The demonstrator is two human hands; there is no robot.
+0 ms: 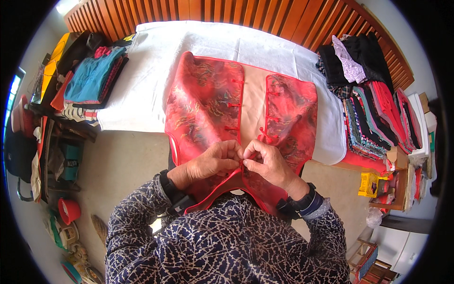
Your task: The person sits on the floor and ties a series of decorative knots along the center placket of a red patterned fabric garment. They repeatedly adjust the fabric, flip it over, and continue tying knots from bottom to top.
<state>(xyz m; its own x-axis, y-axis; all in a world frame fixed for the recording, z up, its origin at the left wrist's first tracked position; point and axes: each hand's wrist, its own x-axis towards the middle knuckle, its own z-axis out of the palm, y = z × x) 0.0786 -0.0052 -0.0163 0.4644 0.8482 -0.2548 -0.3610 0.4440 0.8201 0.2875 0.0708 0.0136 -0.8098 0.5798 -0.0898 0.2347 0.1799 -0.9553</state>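
Note:
A red patterned sleeveless garment (202, 103) with red piping and a beige lining (255, 88) lies spread over the white cloth's front edge and hangs towards me. Red fabric loops and knots line both front edges; one red knot button (266, 135) stands out just above my right hand. My left hand (221, 158) and my right hand (266, 161) meet at the front edges near the garment's near end. Their thumbs and fingers pinch a small red fastening, mostly hidden by the fingertips.
The white cloth (156, 46) covers a surface against a slatted wooden headboard (230, 12). Folded clothes (94, 80) are stacked at the left, and more folded clothes (369, 117) at the right. A red bucket (69, 210) is on the left floor, a yellow basket (367, 184) at the right.

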